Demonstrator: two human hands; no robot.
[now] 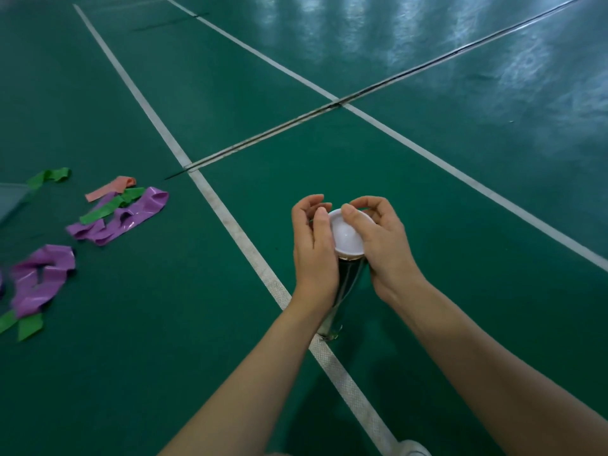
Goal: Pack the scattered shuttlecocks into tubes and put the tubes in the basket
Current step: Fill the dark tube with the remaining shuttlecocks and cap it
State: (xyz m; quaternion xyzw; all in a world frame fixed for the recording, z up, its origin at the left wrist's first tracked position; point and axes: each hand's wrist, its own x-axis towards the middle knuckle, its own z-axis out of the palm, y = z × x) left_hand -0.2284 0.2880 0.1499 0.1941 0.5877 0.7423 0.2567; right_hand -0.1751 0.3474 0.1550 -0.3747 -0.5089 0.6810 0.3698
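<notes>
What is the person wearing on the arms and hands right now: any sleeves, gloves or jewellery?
Nothing that shows. The left forearm and right forearm are bare all the way to the frame edge, with no sleeve in view. The left hand and right hand are ungloved, and no watch, bracelet or ring is visible on either wrist or hand.

One head-worn wide-angle view looks forward and down, near the left hand (313,250) and right hand (386,250).

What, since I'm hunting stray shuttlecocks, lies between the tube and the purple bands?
Only a white court line and bare green floor, per the head view.
</notes>
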